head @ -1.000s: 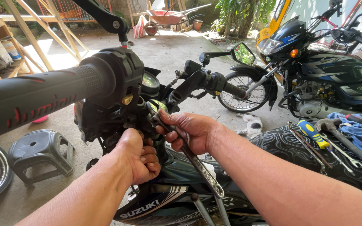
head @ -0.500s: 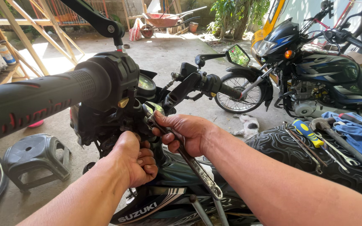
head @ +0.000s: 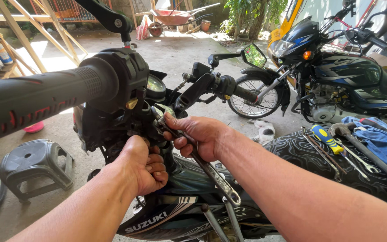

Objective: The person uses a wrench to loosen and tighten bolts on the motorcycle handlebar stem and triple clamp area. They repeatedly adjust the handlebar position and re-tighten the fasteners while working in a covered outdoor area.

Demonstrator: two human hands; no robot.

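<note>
I look down over a black motorcycle's handlebar point(head: 45, 96) and steering head. My right hand point(head: 198, 136) grips a long steel wrench point(head: 211, 172) whose head sits at the fitting under the handlebar clamp; its free end points down toward me. My left hand point(head: 144, 163) is closed around a dark part just below the switch housing point(head: 122, 74), beside the wrench head. What the left fingers hold is hidden. The speedometer point(head: 156, 86) shows just behind the housing.
Several tools, among them a blue-and-yellow screwdriver point(head: 327, 139) and a hammer point(head: 359, 148), lie on the black patterned seat point(head: 346, 172) beside a blue cloth point(head: 381, 139). A grey plastic stool point(head: 34, 166) stands at left. Another motorcycle point(head: 337, 71) is parked at right.
The view has shifted slightly, moving the handlebar and hands a little left and down. Both hands keep their grip at the steering head; the wrench holds about the same angle.
</note>
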